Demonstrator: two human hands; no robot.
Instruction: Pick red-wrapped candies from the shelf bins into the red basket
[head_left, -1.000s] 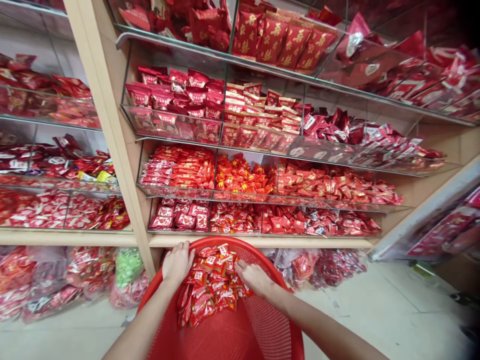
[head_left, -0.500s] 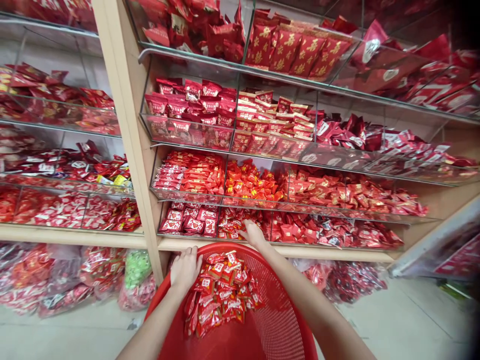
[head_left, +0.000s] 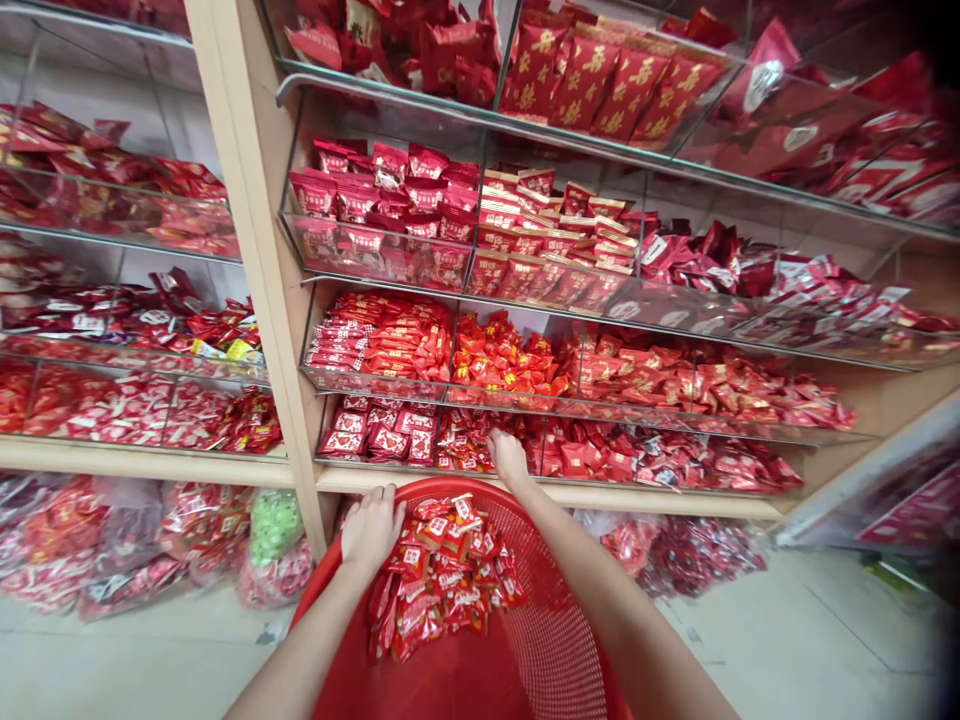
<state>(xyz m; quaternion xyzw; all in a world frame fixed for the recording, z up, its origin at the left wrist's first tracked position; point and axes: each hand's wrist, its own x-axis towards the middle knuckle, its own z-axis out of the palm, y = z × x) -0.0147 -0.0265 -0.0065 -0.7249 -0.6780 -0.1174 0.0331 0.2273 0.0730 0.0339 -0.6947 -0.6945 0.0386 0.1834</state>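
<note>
A large red plastic basket stands in front of me, with a heap of small red candy packets in it. My left hand is closed over the basket's left far rim, fingers bent over the edge. Beyond the far rim, my right hand is in a bottom-shelf compartment, against small red and gold packets. Its fingers look curled in; their tips and anything inside them are hidden. Left of that compartment lie square dark-red packets with white prints.
Glass-fronted shelves full of red packets rise before me. A wooden upright divides the shelving. Plastic bags of packets rest on the tiled floor below at left, with more bags at right.
My right hand has shifted slightly up and right in the compartment, and its fingers look more drawn in. My left hand stays on the rim. The view has tilted slightly.
</note>
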